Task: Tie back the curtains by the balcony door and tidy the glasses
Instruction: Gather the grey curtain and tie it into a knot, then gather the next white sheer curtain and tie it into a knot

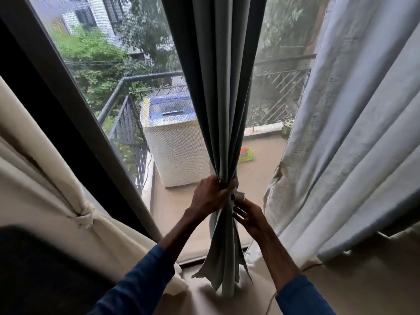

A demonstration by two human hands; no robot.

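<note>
Left hand (209,194) grasps the bunched curtain (218,87); right hand (247,215) beside it fingers the tie (239,196), grip unclear; knotting likely next.

The left hand (210,194) grips the gathered grey curtain (218,87) at mid-height. The right hand (248,215) is just beside it at a pale tie (239,196); blur hides whether it pinches the tie.

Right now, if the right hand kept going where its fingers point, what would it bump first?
Likely the pale tie piece just beyond the right hand, then the gathered grey curtain the left hand grips; depth is unclear.
</note>
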